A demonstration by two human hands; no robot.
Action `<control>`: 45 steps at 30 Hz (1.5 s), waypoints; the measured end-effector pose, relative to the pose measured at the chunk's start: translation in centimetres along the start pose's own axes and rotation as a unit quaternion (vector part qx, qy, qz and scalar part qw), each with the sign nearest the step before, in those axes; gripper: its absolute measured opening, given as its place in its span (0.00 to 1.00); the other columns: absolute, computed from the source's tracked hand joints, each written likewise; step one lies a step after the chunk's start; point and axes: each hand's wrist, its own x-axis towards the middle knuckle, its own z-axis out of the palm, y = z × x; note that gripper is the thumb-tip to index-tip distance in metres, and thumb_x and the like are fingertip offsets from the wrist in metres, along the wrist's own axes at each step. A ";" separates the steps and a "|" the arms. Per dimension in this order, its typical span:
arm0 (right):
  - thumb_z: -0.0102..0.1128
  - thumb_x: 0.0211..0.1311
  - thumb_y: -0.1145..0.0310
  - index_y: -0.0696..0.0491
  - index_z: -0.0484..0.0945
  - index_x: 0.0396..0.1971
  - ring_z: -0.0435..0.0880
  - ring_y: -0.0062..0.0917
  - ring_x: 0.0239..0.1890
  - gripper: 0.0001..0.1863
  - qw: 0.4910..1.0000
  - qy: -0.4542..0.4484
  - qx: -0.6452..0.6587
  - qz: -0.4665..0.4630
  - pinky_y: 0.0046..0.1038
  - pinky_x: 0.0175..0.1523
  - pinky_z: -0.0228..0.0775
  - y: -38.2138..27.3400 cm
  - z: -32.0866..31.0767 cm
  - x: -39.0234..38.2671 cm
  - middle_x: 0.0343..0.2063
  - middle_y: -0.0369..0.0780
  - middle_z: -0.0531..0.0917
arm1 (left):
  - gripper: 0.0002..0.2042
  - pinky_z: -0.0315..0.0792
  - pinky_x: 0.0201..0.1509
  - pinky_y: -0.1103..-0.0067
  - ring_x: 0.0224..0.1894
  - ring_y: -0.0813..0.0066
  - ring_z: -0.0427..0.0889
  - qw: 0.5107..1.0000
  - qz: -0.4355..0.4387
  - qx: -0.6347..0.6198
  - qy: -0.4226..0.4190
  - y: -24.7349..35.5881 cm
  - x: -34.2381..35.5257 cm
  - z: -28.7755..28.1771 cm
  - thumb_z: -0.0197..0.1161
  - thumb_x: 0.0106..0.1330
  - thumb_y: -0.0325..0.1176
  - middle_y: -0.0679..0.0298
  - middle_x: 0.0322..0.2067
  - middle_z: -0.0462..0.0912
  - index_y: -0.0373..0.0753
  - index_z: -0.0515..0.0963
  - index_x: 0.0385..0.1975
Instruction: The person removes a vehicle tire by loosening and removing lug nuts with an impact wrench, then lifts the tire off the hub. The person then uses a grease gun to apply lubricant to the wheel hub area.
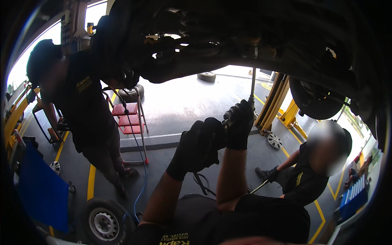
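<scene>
Mid-job under the lifted car [245, 24]: my gloved right hand [239, 122] is clenched around a long extension bar [252, 83] reaching into the underbody, left hand [198, 147] closed just beside it. Probably needs steady turning next.

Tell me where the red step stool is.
In the head view the red step stool stands on the grey floor left of centre, beside the standing co-worker, left of the gloved left hand.

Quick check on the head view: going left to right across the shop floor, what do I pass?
Blue panel → wheel lying on the floor → red step stool → left hand → right hand on a long tool → yellow lift post → crouching person.
</scene>
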 end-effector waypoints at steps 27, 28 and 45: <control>0.45 0.80 0.56 0.41 0.62 0.26 0.54 0.15 0.15 0.16 0.986 -0.014 -0.120 -0.111 0.24 0.21 0.51 -1.9 -2.3 -3.7 0.17 0.26 0.54 | 0.10 0.74 0.43 0.72 0.44 0.65 0.76 0.984 0.032 -0.163 -0.064 -6.8 -0.9 6.2 0.68 0.52 0.33 0.64 0.41 0.75 0.46 0.79 0.35; 0.44 0.80 0.56 0.41 0.62 0.26 0.54 0.15 0.15 0.17 0.986 -0.019 -0.125 -0.108 0.24 0.21 0.52 -2.0 -2.8 -3.3 0.16 0.26 0.54 | 0.10 0.74 0.44 0.72 0.45 0.64 0.76 0.985 0.027 -0.154 -0.068 -6.9 -0.9 6.3 0.68 0.53 0.33 0.64 0.41 0.75 0.45 0.80 0.36; 0.47 0.79 0.59 0.41 0.64 0.22 0.57 0.17 0.14 0.18 0.983 0.152 -0.046 -0.091 0.26 0.19 0.54 -0.7 -6.9 -10.5 0.14 0.26 0.57 | 0.13 0.72 0.46 0.71 0.46 0.63 0.79 0.896 -0.112 -0.418 -0.096 -5.5 -7.3 9.4 0.65 0.64 0.43 0.62 0.39 0.78 0.42 0.80 0.40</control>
